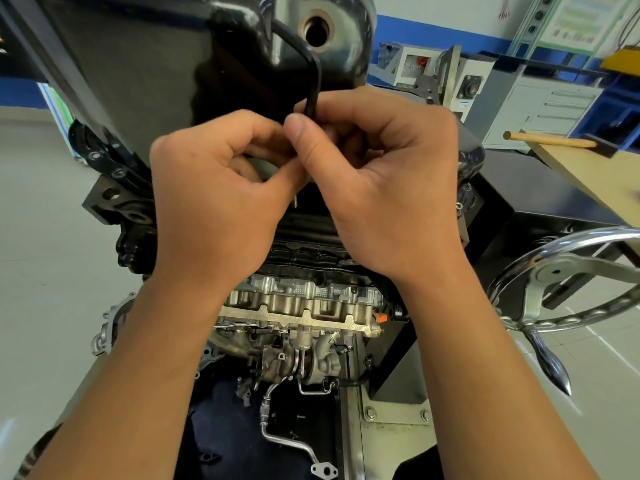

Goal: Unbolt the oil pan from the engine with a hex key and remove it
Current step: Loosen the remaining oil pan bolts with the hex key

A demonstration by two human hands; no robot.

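The glossy black oil pan (166, 71) fills the top of the view, sitting on the upturned engine (304, 303); its round drain hole (316, 29) faces me. A black hex key (311, 74) stands nearly upright in front of the pan, its bent end at the top. My right hand (384, 174) grips the key's long shank with curled fingers and thumb. My left hand (221, 188) pinches at the same spot just below, and a short silver tip (295, 199) pokes out under its fingers. The pan flange at that spot is hidden by both hands.
A chrome handwheel (568, 278) of the engine stand juts out at the right. A wooden-handled tool (550, 141) lies on a bench at the far right, with grey cabinets (540, 109) behind. Grey floor (52, 237) lies to the left. Pipes (287, 441) hang below the engine.
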